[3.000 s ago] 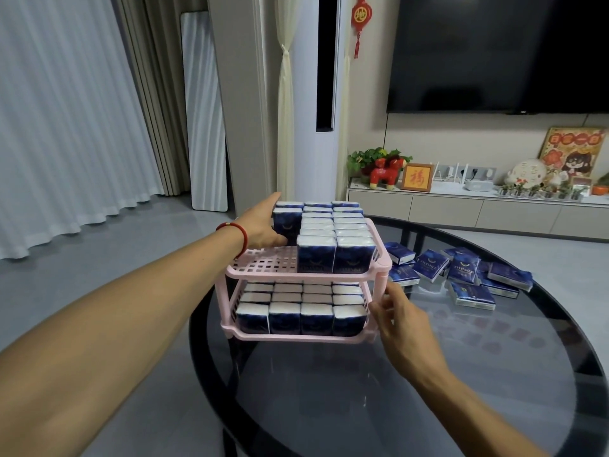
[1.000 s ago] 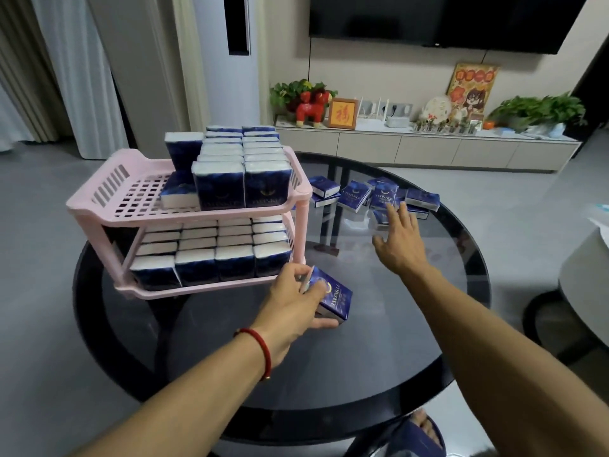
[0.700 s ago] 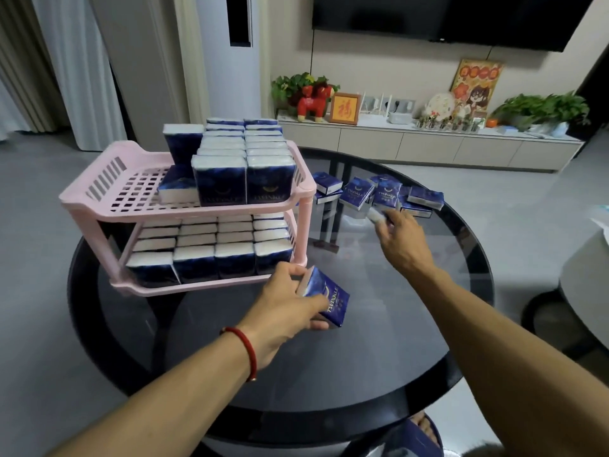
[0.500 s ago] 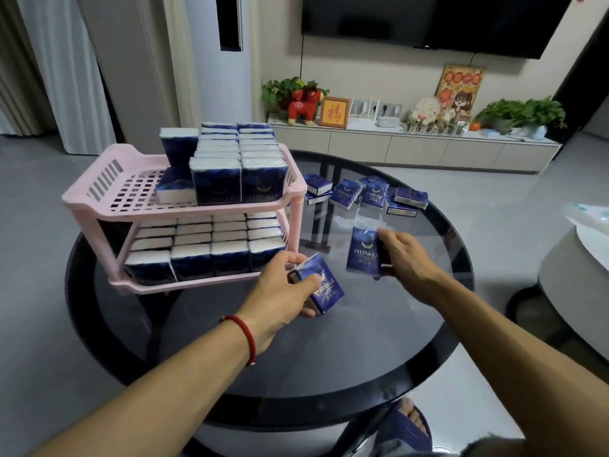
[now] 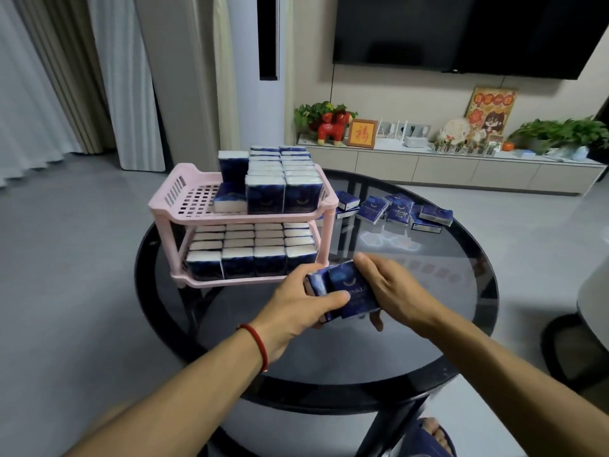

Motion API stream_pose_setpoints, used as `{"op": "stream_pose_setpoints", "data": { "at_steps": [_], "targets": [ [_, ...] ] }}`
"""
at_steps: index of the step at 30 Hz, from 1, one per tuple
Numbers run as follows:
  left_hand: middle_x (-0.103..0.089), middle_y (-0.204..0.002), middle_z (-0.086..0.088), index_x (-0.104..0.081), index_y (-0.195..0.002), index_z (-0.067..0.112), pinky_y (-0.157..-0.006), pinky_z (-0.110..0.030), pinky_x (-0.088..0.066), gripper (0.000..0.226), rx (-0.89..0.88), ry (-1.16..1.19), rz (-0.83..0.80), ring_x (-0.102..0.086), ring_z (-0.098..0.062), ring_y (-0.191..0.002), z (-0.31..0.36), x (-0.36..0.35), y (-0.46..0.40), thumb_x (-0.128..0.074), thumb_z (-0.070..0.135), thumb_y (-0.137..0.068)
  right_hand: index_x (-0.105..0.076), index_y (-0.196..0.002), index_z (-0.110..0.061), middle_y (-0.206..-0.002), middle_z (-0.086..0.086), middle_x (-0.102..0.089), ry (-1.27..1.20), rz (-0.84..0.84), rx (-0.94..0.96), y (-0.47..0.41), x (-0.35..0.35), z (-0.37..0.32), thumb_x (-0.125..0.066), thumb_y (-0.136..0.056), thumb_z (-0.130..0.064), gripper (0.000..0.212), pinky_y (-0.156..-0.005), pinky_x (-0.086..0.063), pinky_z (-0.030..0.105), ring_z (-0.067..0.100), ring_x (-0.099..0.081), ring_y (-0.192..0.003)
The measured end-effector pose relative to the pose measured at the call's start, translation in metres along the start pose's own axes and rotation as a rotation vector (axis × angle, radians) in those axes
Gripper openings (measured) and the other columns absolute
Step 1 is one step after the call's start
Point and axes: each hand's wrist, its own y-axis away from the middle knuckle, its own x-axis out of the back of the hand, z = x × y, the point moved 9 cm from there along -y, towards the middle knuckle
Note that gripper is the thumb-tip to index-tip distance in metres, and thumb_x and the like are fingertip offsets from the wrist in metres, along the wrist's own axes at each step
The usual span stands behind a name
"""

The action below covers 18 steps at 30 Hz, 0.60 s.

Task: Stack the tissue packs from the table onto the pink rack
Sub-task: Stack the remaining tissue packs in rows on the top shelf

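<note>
While both hands meet at centre frame over the glass bench (image 5: 428,324), two tissue packs (image 5: 342,291) sit pressed together between them, just in front of the pink rack (image 5: 184,206). Left hand (image 5: 296,305) has its fingers curled round the packs, thumb across the front face; right hand (image 5: 392,291) grips from the other side, fingers wrapped behind, thumb tip showing below. Packs look side by side, faces toward the camera, long axes roughly upright with a slight tilt; exact alignment hard to tell under the fingers

Rack stands up and left of the hands, near. Lower shelf looks full, four columns of packs on edge. Upper shelf has two full columns on its right side, plus a third column started at the back: one upright pack (image 5: 233,168) with a flat pack (image 5: 230,199) in front of it. Left part of the upper shelf is bare grid

Key relation: the free slot lies up and to the left of the held packs, above the left hand's side, so left hand is the nearer one. Likely next move is lift and carry up-left, packs turned on edge to match the rows

Loose packs (image 5: 392,209) lie at the far side of the bench, upper right of the hands, well apart, nearer the right hand. Roughly seven or so left, count unsure. Task judged mostly done
</note>
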Motion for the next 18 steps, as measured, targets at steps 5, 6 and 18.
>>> {"op": "stream_pose_setpoints", "data": {
  "at_steps": [5, 6, 18],
  "targets": [
    [-0.074, -0.111, 0.001, -0.061, -0.125, 0.031, -0.074, -0.025, -0.059, 0.061, -0.082, -0.048, 0.000, -0.071, -0.009, -0.095, 0.006, 0.020, 0.009, -0.089, 0.012, -0.074, -0.061, -0.100, -0.020, -0.081, 0.005, -0.065, 0.084, 0.030, 0.118, -0.007, -0.018, -0.023, -0.041, -0.107, -0.041, 0.029, -0.045, -0.051, 0.034, 0.017, -0.064, -0.055],
    [-0.073, -0.113, 0.000, -0.060, -0.126, 0.032, -0.080, -0.028, -0.060, 0.067, -0.101, -0.067, 0.017, -0.072, -0.009, -0.098, 0.009, 0.027, 0.010, -0.091, 0.014, -0.069, -0.059, -0.102, -0.024, -0.083, -0.001, -0.064, 0.146, 0.080, 0.142, -0.008, -0.017, -0.027, -0.043, -0.107, -0.040, 0.023, -0.049, -0.048, 0.027, 0.013, -0.064, -0.061],
    [-0.061, -0.136, 0.013, -0.041, -0.146, 0.046, -0.104, -0.028, -0.050, 0.083, -0.367, -0.342, 0.070, -0.060, 0.000, -0.124, 0.053, 0.091, 0.049, -0.081, 0.054, -0.074, -0.064, -0.124, -0.025, -0.113, -0.007, -0.074, -0.224, -0.023, 0.231, -0.026, -0.045, -0.068, -0.078, -0.090, -0.027, 0.037, -0.091, -0.057, 0.037, 0.013, -0.071, -0.106]
  ]
}}
